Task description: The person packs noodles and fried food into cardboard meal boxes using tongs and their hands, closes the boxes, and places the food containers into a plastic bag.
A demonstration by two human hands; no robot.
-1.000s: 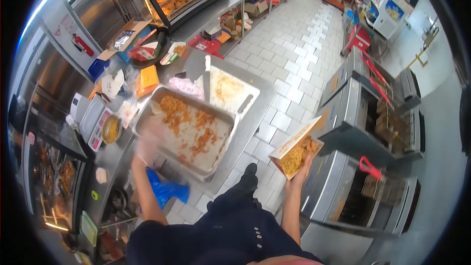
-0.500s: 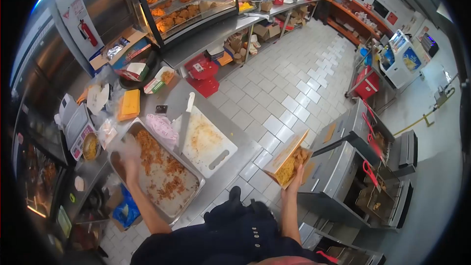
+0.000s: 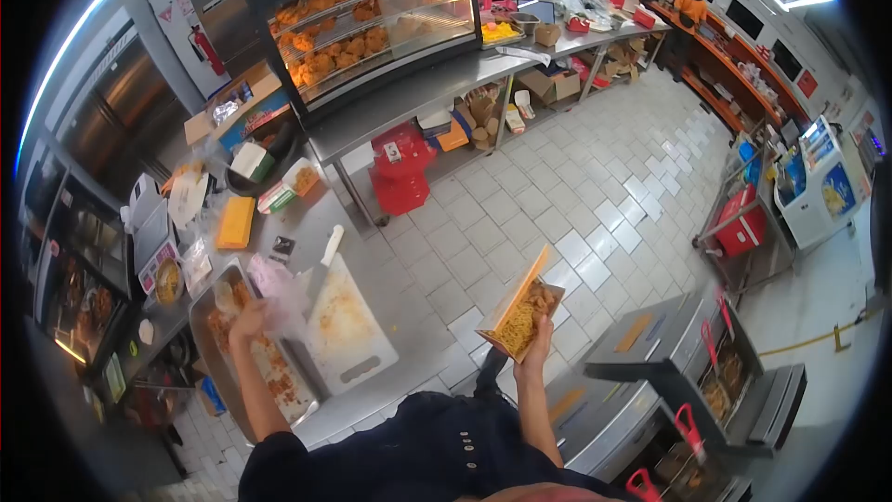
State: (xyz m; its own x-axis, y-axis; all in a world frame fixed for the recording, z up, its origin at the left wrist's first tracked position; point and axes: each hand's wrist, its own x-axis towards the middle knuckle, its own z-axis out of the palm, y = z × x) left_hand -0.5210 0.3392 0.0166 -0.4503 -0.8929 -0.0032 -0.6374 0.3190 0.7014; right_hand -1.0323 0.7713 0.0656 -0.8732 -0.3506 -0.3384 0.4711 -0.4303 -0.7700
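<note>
My right hand (image 3: pixel 536 346) grips an open takeaway box (image 3: pixel 500 321) with noodles (image 3: pixel 514 333) and browned pieces of food (image 3: pixel 539 300) inside, its lid standing up. My left hand (image 3: pixel 247 321) is over a long metal tray (image 3: pixel 302 402) with reddish-brown food bits (image 3: pixel 277 379) in it. The left fingertips are at the edge of a thin pink bag or cloth (image 3: pixel 271 281), and blur hides whether they grip it. A whitish, see-through thing (image 3: pixel 225 297) sits in the tray beside that hand. A large knife (image 3: pixel 331 247) lies on a stained white cutting board (image 3: pixel 348 325) right of the tray.
A yellow box (image 3: pixel 235 223), food cartons (image 3: pixel 277 197) and a scale (image 3: pixel 158 265) stand behind the tray. A glass cabinet (image 3: pixel 348 33) holds fried chicken. Fryers (image 3: pixel 641 344) with red-handled baskets are at my right. Another person (image 3: pixel 688 11) stands far back.
My view has shifted, so the counter appears lower and further left. My left hand has moved toward the pink bag or cloth. The takeaway box stays in my right hand.
</note>
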